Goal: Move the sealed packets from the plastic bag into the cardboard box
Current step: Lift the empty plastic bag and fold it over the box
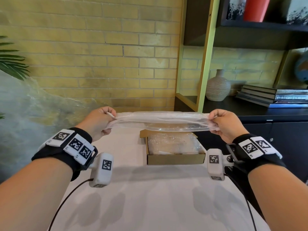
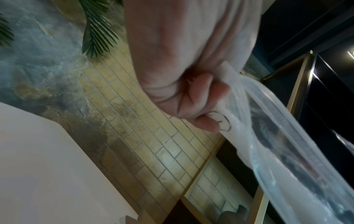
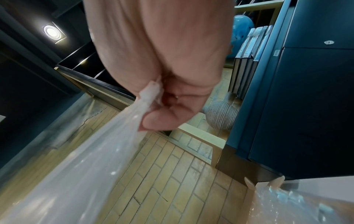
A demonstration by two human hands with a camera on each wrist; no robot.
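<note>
A clear plastic bag (image 1: 163,120) is stretched flat and level between my two hands, raised above the far end of the white table (image 1: 150,197). My left hand (image 1: 101,120) grips its left end in a fist, and the same left hand (image 2: 191,97) shows bunched plastic bag (image 2: 277,151) trailing from curled fingers. My right hand (image 1: 223,121) grips the right end; in the right wrist view the right hand (image 3: 164,109) pinches the bag (image 3: 86,174). Below the bag sits an open cardboard box (image 1: 175,158) holding clear sealed packets (image 1: 171,144). Whether anything is left inside the bag I cannot tell.
A yellow brick wall (image 1: 100,55) stands behind the table. At the right is a dark cabinet (image 1: 275,124) with a ribbed vase (image 1: 217,87) and stacked books (image 1: 275,97). Plant leaves (image 1: 11,60) reach in at the far left.
</note>
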